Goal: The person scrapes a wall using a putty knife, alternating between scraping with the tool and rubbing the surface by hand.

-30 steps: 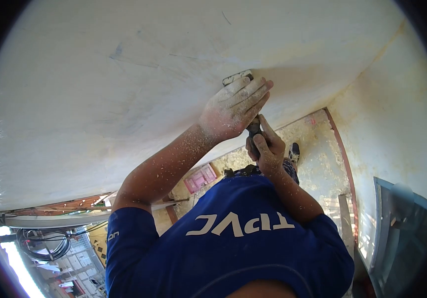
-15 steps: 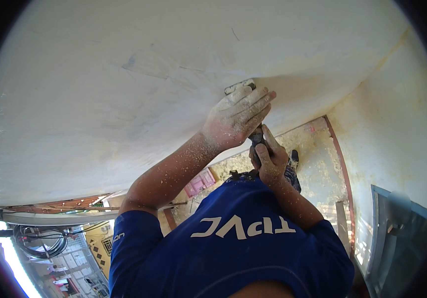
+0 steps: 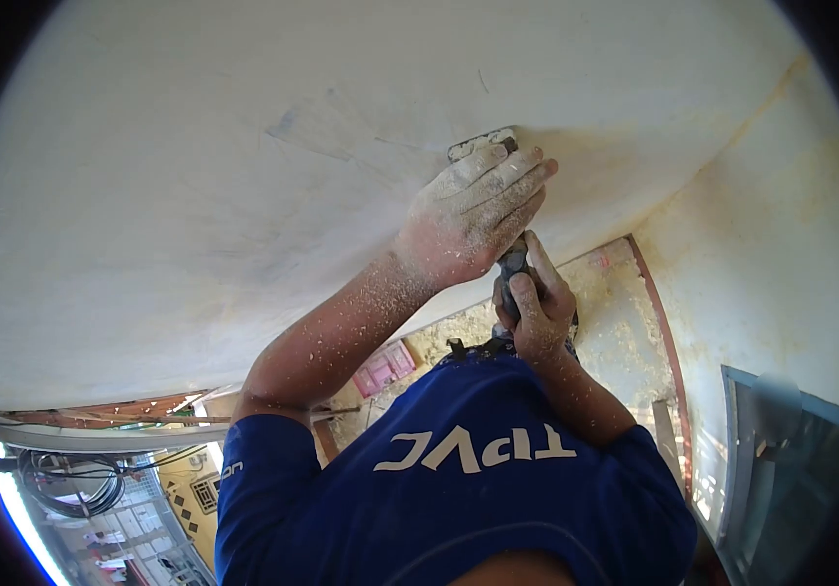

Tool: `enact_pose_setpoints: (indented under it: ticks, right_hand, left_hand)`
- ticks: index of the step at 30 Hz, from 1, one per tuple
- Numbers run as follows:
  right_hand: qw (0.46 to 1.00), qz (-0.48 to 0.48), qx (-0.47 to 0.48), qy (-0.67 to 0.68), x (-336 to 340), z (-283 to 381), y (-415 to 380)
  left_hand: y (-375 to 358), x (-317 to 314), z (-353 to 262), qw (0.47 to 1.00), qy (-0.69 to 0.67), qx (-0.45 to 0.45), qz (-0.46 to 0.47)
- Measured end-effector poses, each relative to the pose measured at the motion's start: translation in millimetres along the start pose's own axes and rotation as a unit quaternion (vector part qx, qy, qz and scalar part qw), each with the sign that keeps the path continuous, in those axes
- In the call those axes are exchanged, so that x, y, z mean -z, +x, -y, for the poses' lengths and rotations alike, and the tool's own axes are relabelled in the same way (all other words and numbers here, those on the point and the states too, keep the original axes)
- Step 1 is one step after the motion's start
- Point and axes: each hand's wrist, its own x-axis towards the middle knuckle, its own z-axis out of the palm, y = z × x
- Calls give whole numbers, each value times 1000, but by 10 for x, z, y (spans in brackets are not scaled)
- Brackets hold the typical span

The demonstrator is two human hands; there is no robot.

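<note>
Tool [image 3: 483,145] against open wall [image 3: 195,215], off corner [image 3: 717,156]

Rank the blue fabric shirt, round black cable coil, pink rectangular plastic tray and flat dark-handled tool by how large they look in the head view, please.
1. Blue shirt
2. Black cable coil
3. Pink tray and dark-handled tool: unsure, as the left hand partly hides the tool.

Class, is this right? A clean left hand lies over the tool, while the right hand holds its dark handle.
Not clean: the head view shows pale dust coating the left hand. It does lie over the tool, while the right hand holds its dark handle.
</note>
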Motion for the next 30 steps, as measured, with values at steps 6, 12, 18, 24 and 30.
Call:
enact_pose_setpoints:
  ticks: [6,12,18,24,30]
  right_hand:
    - [999,-25,8,-36,80,-238,-96]
    - [998,-42,-14,-32,53,-308,-125]
    - [998,-44,-16,-30,-27,-160,-20]
    - [999,-31,-6,-36,25,-55,36]
    - [998,-35,-23,-48,57,-213,-103]
  left_hand:
    - [-154,-268,-37,1000,2,-13,27]
    - [-216,-314,-25,1000,-7,-7,15]
    - [-156,-280,41,1000,-15,-2,2]
    - [-5,-172,17,1000,7,-15,9]
    - [-178,-381,15,1000,0,-20,21]
